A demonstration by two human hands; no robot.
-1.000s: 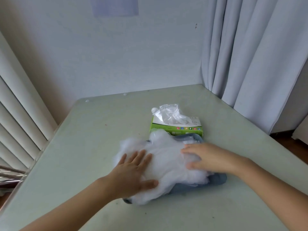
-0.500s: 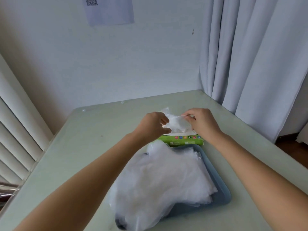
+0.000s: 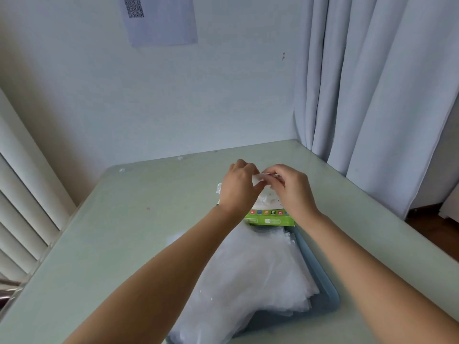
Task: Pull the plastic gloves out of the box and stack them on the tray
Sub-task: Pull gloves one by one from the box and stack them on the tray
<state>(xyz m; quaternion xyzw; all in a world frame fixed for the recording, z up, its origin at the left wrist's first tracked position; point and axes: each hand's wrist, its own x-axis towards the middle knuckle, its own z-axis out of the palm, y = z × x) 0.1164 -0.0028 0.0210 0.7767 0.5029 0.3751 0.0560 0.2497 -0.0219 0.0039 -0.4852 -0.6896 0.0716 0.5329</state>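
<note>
Both hands meet right above the green box (image 3: pixel 270 218) on the tabletop (image 3: pixel 139 219), left hand (image 3: pixel 238 184) and right hand (image 3: pixel 290 192) each pinching the plastic glove (image 3: pixel 259 177) rising from it, while the blue tray (image 3: pixel 320 276), heaped with a glove pile (image 3: pixel 260 274), waits just nearer the person.

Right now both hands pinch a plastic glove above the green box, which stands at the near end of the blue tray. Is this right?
No. The left hand and right hand do pinch a plastic glove above the green box, but the box stands at the far end of the blue tray, as the head view shows.
</note>
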